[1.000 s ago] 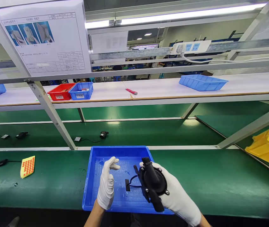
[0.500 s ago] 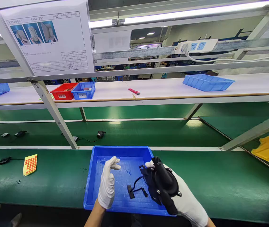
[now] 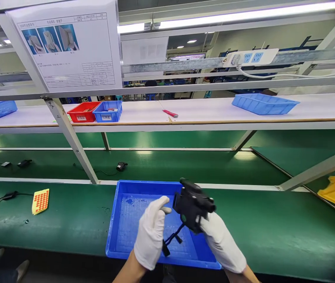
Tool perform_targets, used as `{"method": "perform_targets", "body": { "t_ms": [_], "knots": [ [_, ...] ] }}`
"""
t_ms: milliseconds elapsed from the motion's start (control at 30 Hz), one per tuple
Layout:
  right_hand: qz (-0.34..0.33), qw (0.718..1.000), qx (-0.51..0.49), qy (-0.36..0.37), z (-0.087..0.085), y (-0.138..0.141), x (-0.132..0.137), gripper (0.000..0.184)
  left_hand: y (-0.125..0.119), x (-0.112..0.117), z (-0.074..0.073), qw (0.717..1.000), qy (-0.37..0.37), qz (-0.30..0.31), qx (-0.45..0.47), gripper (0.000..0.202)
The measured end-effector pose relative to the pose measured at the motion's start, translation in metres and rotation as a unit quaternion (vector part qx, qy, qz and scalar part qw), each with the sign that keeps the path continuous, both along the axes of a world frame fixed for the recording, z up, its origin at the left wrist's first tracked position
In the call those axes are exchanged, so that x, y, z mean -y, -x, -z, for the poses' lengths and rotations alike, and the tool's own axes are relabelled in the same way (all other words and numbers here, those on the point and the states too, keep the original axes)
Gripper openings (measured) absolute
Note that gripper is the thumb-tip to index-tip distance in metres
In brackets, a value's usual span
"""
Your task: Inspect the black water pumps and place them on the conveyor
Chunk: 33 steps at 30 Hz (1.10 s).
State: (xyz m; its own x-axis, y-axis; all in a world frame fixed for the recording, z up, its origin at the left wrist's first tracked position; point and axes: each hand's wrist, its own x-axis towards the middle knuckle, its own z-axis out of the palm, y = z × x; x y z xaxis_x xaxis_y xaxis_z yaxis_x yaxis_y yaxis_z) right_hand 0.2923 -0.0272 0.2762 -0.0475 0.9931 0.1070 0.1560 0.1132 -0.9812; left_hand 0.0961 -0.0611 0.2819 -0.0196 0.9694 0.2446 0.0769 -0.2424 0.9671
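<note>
My right hand, in a white glove, grips a black device with a bulky housing and short cables, held above the right part of a blue tray. The device is slightly blurred, and its exact kind cannot be made out. Two short cable ends hang from it over the tray. My left hand, also gloved in white, is just left of the device with its fingers apart and holds nothing. A few wet-looking spots mark the tray's floor.
A yellow sheet of orange dots lies on the green bench at left, near black cabled parts. Behind runs a conveyor with a small black device. Red and blue bins and a red cutter are on the shelf.
My right hand has turned the device over and raised it a little. My left hand has moved right, closer to it. The cable ends have shifted with the device.
</note>
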Motion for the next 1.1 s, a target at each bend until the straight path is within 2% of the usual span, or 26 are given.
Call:
{"method": "perform_targets", "body": {
  "t_ms": [100, 200, 267, 333, 400, 433, 500, 600, 700, 767, 800, 833, 900, 933, 967, 1000, 1067, 1100],
  "knots": [
    [0.065, 0.989, 0.132, 0.034, -0.013, 0.017, 0.007, 0.064, -0.021, -0.002, -0.005, 0.999, 0.036, 0.021, 0.035, 0.056],
    [0.091, 0.978, 0.187, -0.026, -0.020, 0.029, 0.020, 0.060, -0.031, -0.011, 0.000, 0.979, 0.112, -0.015, 0.171, 0.053],
    [0.070, 0.985, 0.146, -0.063, -0.024, 0.032, 0.028, 0.057, -0.029, -0.017, 0.007, 0.947, 0.156, 0.026, 0.281, 0.054],
    [0.038, 0.995, 0.061, -0.066, -0.030, 0.030, 0.033, 0.051, -0.024, -0.020, 0.015, 0.908, 0.189, 0.108, 0.358, 0.059],
    [0.023, 0.997, -0.021, -0.066, -0.038, 0.026, 0.035, 0.045, -0.019, -0.023, 0.021, 0.879, 0.218, 0.159, 0.393, 0.064],
    [0.025, 0.996, -0.045, -0.067, -0.043, 0.024, 0.036, 0.043, -0.017, -0.024, 0.022, 0.874, 0.228, 0.162, 0.399, 0.065],
    [0.040, 0.996, -0.044, -0.072, -0.051, 0.023, 0.037, 0.042, -0.016, -0.027, 0.023, 0.879, 0.228, 0.144, 0.393, 0.067],
    [0.055, 0.993, 0.071, -0.074, -0.059, 0.028, 0.038, 0.048, -0.021, -0.027, 0.014, 0.907, 0.185, 0.090, 0.368, 0.067],
    [0.045, 0.963, 0.263, -0.039, -0.063, 0.041, 0.035, 0.071, -0.025, -0.016, -0.007, 0.954, 0.124, -0.008, 0.272, 0.052],
    [0.059, 0.949, 0.311, -0.008, -0.067, 0.048, 0.031, 0.088, -0.020, -0.006, -0.028, 0.981, 0.082, -0.037, 0.172, 0.050],
    [0.075, 0.953, 0.294, -0.008, -0.071, 0.048, 0.029, 0.089, -0.014, -0.004, -0.039, 0.988, 0.069, -0.010, 0.139, 0.055],
    [0.089, 0.964, 0.251, -0.017, -0.075, 0.047, 0.027, 0.084, -0.008, -0.005, -0.049, 0.988, 0.066, 0.047, 0.131, 0.061],
    [0.094, 0.987, 0.124, -0.044, -0.088, 0.041, 0.025, 0.070, 0.006, -0.019, -0.064, 0.964, 0.084, 0.188, 0.166, 0.080],
    [0.089, 0.993, 0.057, -0.052, -0.097, 0.037, 0.025, 0.062, 0.011, -0.031, -0.065, 0.946, 0.094, 0.240, 0.196, 0.090],
    [0.080, 0.995, -0.007, -0.058, -0.108, 0.032, 0.024, 0.053, 0.013, -0.045, -0.063, 0.932, 0.104, 0.271, 0.216, 0.097],
    [0.072, 0.994, -0.060, -0.060, -0.119, 0.028, 0.023, 0.044, 0.012, -0.061, -0.055, 0.930, 0.103, 0.273, 0.225, 0.098],
    [0.072, 0.985, -0.133, -0.083, -0.143, 0.018, 0.017, 0.034, 0.002, -0.088, -0.026, 0.947, 0.108, 0.267, 0.145, 0.090],
    [0.087, 0.980, -0.146, -0.105, -0.154, 0.012, 0.011, 0.032, -0.005, -0.096, -0.007, 0.937, 0.147, 0.307, 0.082, 0.089]
  ]
}}
